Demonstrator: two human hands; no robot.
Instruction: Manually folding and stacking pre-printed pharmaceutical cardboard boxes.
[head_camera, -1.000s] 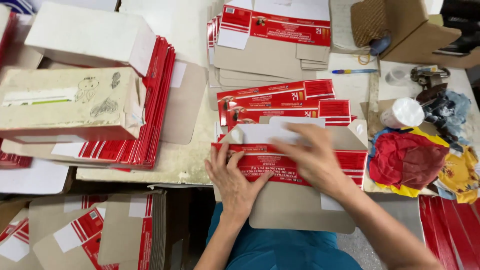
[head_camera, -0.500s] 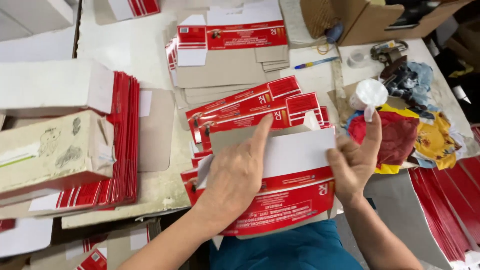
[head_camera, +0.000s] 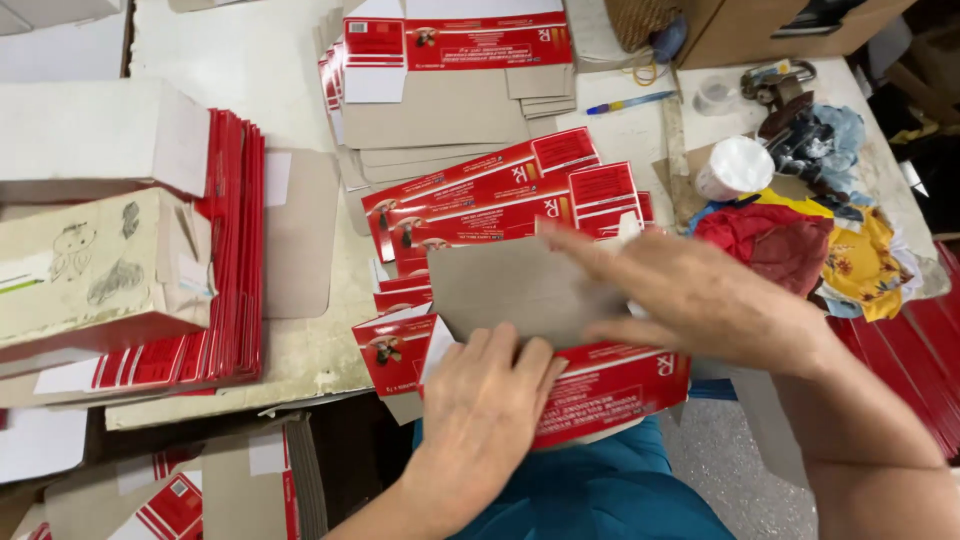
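Observation:
A flat red-and-white printed carton blank (head_camera: 610, 390) lies at the near edge of the table, its grey cardboard flap (head_camera: 510, 285) folded over towards me. My left hand (head_camera: 485, 405) presses on the blank's lower left part, fingers flat on the grey flap's bottom edge. My right hand (head_camera: 705, 300) lies over the flap's right side, index finger stretched left along its top edge. More of the same red blanks (head_camera: 500, 200) lie fanned out just beyond the hands.
A pile of grey blanks (head_camera: 440, 110) sits at the back. On the left, white and beige boxes (head_camera: 100, 200) rest on a tall stack of red blanks (head_camera: 235, 250). Right: a white tape roll (head_camera: 735, 168), coloured cloths (head_camera: 800, 245), a blue pen (head_camera: 630, 102).
The white flap that stood up between my hands is now folded down, grey side showing. My right hand moved left over it; my left hand slid down to the near edge.

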